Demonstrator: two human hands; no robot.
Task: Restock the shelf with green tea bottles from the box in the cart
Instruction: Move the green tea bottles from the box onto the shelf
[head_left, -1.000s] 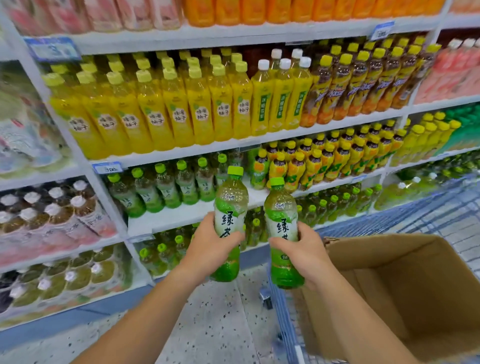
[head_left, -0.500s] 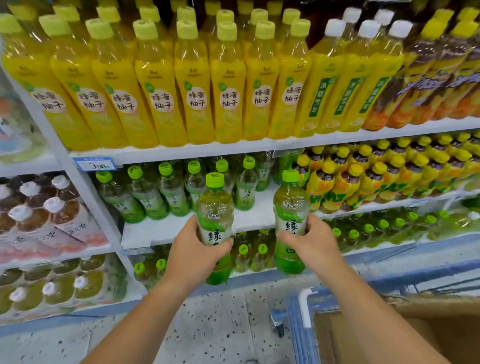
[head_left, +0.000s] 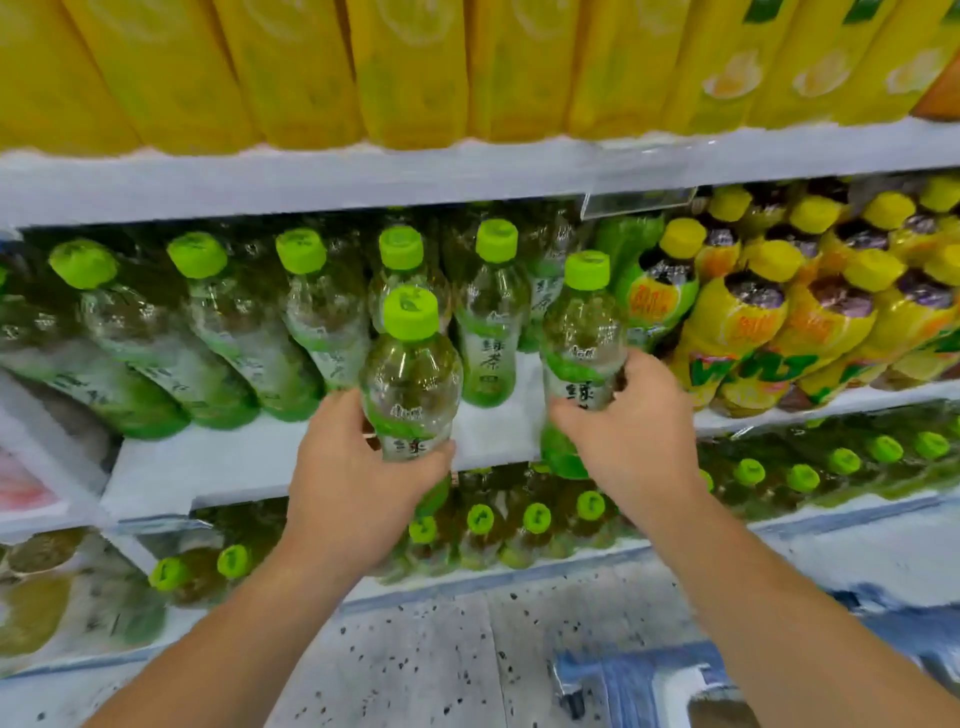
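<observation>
My left hand (head_left: 358, 473) grips a green tea bottle (head_left: 410, 374) with a lime cap, held upright at the front edge of the white shelf (head_left: 218, 467). My right hand (head_left: 631, 431) grips a second green tea bottle (head_left: 579, 348), upright, its base at the shelf's front lip. Behind them stands a row of green tea bottles (head_left: 306, 322) at the back of the same shelf. Bare white shelf shows in front of that row. The box is out of view.
Yellow-capped drink bottles (head_left: 769, 322) fill the shelf's right part. Tall yellow bottles (head_left: 415, 67) stand on the shelf above. More green-capped bottles (head_left: 535, 519) sit on the shelf below. The blue cart corner (head_left: 623, 680) is at the bottom right over speckled floor.
Both hands have carried their bottles up and forward to the middle shelf's front edge. The view has closed in on the shelf, and the box has left the frame.
</observation>
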